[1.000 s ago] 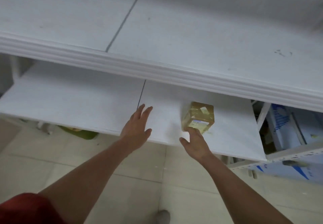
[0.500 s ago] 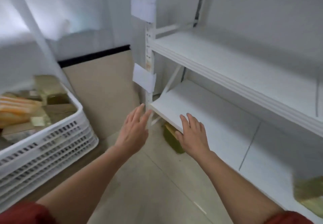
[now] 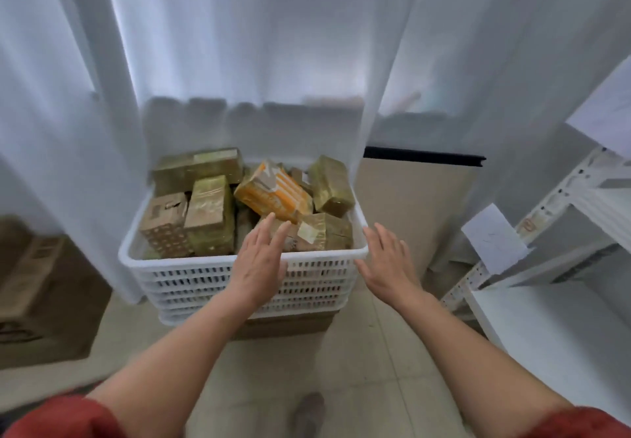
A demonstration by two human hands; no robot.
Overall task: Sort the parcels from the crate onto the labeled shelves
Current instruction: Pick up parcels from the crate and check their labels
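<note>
In front of a white curtain stands a white slatted crate, resting on a flat cardboard box on the tiled floor. The crate is heaped with parcels: an orange parcel lies tilted on top near the middle, and brown tape-wrapped parcels crowd round it, some upright, some leaning on the far wall.

Both hands are stretched out toward the crate and hold nothing. The left hand is spread flat, palm down, over the crate's near rim, its fingertips reaching over a brown parcel at the front, just below the orange one; whether they touch it I cannot tell. The right hand is also spread, fingers straight and apart, just outside the crate's near right corner, close to the rim.

To the right are white shelves on a perforated metal post, with a paper label fixed to the post; its writing is too faint to read. A large cardboard box sits on the floor at the left. Red sleeves show at the bottom corners, and a shoe on the floor between the arms
</note>
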